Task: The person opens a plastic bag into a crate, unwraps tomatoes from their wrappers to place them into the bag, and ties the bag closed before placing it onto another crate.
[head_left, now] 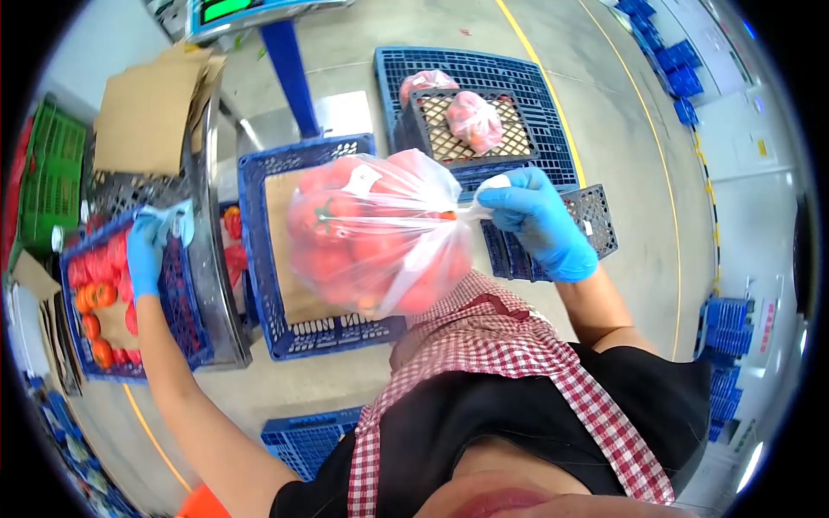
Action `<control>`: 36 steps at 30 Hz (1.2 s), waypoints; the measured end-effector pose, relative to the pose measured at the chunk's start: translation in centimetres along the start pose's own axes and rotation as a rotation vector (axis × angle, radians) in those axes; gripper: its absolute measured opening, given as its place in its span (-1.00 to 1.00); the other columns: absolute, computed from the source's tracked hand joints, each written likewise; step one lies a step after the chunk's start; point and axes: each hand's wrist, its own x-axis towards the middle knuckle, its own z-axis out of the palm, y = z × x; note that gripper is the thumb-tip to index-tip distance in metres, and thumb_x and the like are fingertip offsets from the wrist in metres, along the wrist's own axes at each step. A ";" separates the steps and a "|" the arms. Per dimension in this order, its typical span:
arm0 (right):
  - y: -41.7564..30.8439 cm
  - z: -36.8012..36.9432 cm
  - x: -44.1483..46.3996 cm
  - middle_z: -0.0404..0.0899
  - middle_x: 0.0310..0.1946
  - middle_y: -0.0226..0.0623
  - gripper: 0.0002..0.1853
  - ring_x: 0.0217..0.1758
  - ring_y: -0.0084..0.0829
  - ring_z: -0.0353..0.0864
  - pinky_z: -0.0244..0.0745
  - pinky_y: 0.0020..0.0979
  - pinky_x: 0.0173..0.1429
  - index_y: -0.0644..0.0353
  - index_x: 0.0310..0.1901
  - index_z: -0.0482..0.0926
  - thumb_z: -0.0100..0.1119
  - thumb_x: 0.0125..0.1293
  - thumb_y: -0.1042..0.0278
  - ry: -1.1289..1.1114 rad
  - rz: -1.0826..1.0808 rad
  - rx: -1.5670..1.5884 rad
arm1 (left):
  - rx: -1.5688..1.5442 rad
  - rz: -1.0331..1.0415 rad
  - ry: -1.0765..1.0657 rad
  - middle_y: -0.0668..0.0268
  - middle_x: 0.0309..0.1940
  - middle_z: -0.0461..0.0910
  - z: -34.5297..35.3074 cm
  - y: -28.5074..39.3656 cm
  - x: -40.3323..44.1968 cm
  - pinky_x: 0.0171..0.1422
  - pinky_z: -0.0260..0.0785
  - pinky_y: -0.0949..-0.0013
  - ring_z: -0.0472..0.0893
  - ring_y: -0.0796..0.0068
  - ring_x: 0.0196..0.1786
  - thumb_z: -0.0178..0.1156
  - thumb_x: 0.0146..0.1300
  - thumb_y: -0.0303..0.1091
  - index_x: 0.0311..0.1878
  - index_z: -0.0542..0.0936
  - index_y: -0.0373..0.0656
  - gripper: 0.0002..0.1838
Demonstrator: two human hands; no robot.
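A clear plastic bag of tomatoes point(371, 233) hangs in front of me, its twisted neck pinched in my right hand point(540, 220), which wears a blue glove. Behind the bag is a blue crate point(255, 233) lined with cardboard. At the left, my gloved left hand point(147, 250) is closed on a pale blue cloth-like item point(179, 223), over the edge of another blue crate point(194, 298). That crate holds loose tomatoes point(99, 295) and red netted or bagged ones.
A scale point(250, 13) on a blue post stands ahead. Bagged tomatoes point(475, 121) rest on a black crate point(423, 134) over a blue pallet point(553, 129). Cardboard sheets point(142, 112) and a green crate point(52, 173) are at the left. A metal frame point(211, 259) separates the two blue crates.
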 end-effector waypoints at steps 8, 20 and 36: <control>-1.4 -19.1 6.1 0.40 -0.70 -0.57 -0.89 -0.70 -0.76 0.20 0.00 -0.65 -0.59 0.15 -0.63 0.54 0.19 0.01 0.47 0.305 0.067 -0.097 | -0.128 -0.814 0.630 0.13 -0.31 0.56 0.8 12.8 -1.0 -0.19 0.37 0.29 0.50 0.32 -0.30 0.18 0.21 -0.30 -0.26 0.58 -0.31 -0.77; -0.1 -60.9 19.7 0.54 -0.59 -0.46 -0.85 -0.55 -0.64 0.43 0.32 -0.52 -0.46 0.30 -0.47 0.60 0.22 0.05 0.37 0.635 0.085 -0.416 | -0.105 -1.515 0.654 0.28 -0.20 0.49 5.0 47.4 6.7 -0.02 0.39 0.32 0.45 0.43 -0.17 0.03 0.29 -0.20 -0.13 0.52 -0.27 -0.70; 19.0 -91.6 50.0 0.42 -0.51 -0.27 -0.82 -0.53 -0.45 0.35 0.28 -0.47 -0.47 0.14 -0.43 0.54 0.19 -0.14 0.31 0.702 0.423 0.129 | 0.223 -1.562 0.162 0.27 -0.25 0.58 3.6 46.1 4.8 -0.15 0.40 0.37 0.50 0.46 -0.27 0.07 0.25 -0.24 -0.11 0.54 -0.40 -0.64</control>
